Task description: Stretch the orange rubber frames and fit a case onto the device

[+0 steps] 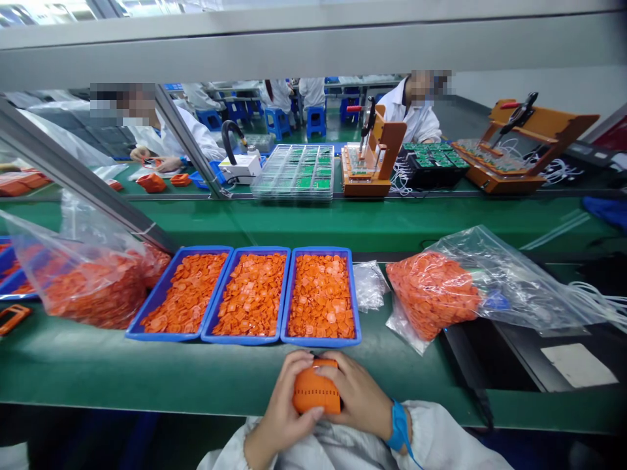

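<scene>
Holding an orange, block-shaped, plastic-looking piece at the front edge of the smooth green bench, the left hand and the right hand close around it from either side, the fingers of both curled narrowly against it. A row of small dark marks runs across the piece, too small to read. At the right lies a pale rectangular card; no words can be made out on it.

Just beyond the hands, three blue rectangular plastic trays stand side by side: the left tray, the middle tray and the right tray, each filled with small orange plastic pieces. A clear plastic bag of orange pieces sits on either side, one at left, one at right.

Behind runs another green surface, where a clear compartmented plastic tray holds green boards, near two orange fixtures with dark levers. Across it, two co-workers in white face this way; one's hands hold something orange. Farther back, people sit on blue stools.
</scene>
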`<state>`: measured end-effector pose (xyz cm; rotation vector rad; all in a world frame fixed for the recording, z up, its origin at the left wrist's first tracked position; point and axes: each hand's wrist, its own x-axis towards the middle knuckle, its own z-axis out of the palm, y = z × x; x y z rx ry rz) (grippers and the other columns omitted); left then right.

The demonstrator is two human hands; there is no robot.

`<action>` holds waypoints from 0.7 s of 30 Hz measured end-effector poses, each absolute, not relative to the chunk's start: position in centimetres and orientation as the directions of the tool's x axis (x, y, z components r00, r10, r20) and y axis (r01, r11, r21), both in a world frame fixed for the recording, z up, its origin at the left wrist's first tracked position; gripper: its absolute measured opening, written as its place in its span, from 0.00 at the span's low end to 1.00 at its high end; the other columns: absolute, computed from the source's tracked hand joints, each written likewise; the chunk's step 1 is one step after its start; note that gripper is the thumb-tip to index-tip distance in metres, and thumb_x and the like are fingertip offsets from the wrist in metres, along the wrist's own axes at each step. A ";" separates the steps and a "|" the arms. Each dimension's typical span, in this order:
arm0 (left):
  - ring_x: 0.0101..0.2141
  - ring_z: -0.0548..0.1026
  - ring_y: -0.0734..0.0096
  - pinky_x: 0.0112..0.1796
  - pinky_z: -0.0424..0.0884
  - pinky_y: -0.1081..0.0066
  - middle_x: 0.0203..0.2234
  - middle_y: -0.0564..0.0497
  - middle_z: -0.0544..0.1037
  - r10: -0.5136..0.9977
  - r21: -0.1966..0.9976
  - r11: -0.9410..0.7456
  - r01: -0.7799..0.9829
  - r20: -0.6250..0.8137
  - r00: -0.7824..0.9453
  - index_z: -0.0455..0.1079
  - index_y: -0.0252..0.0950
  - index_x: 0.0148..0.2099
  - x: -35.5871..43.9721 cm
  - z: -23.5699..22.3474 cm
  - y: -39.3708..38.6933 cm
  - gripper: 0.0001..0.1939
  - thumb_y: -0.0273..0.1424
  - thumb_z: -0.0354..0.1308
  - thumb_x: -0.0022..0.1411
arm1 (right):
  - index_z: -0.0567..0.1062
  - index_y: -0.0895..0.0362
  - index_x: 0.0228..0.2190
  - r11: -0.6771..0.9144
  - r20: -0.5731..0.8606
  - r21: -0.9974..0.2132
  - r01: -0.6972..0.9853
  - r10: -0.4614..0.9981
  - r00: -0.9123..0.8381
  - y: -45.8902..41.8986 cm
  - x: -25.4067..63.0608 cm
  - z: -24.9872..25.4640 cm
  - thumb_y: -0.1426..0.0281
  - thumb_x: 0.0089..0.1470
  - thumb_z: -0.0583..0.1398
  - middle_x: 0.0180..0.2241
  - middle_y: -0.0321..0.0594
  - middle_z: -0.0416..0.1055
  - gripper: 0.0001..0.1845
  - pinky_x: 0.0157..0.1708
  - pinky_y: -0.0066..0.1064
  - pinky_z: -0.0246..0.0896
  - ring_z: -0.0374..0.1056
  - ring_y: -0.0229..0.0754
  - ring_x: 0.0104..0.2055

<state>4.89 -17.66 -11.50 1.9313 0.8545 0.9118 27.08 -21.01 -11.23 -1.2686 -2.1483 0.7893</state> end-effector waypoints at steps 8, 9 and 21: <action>0.66 0.63 0.38 0.61 0.63 0.35 0.63 0.39 0.62 0.831 0.919 -0.364 0.149 0.248 0.499 0.59 0.49 0.64 4.1 -13.0 -18.3 0.28 0.58 0.44 0.73 | 0.62 0.56 0.67 0.354 0.044 -0.690 0.631 0.891 -0.452 -21.2 27.4 -12.1 0.53 0.37 0.80 0.68 0.64 0.60 0.62 0.66 0.59 0.63 0.62 0.68 0.69; 0.66 0.63 0.37 0.61 0.63 0.35 0.63 0.39 0.61 0.839 0.922 -0.352 0.161 0.235 0.491 0.58 0.49 0.64 4.0 -13.3 -18.4 0.31 0.61 0.42 0.71 | 0.61 0.57 0.67 0.352 0.041 -0.689 0.634 0.892 -0.450 -21.4 27.6 -12.4 0.52 0.36 0.80 0.69 0.66 0.59 0.64 0.66 0.60 0.62 0.61 0.70 0.70; 0.65 0.66 0.36 0.62 0.65 0.38 0.66 0.35 0.64 0.707 0.760 -0.517 0.394 0.119 0.697 0.52 0.49 0.74 -1.3 -11.5 -15.7 0.53 0.65 0.64 0.56 | 0.55 0.57 0.69 0.434 0.103 -0.675 0.597 0.856 -0.506 -22.5 31.2 -12.4 0.43 0.52 0.70 0.68 0.66 0.62 0.57 0.67 0.61 0.62 0.62 0.66 0.71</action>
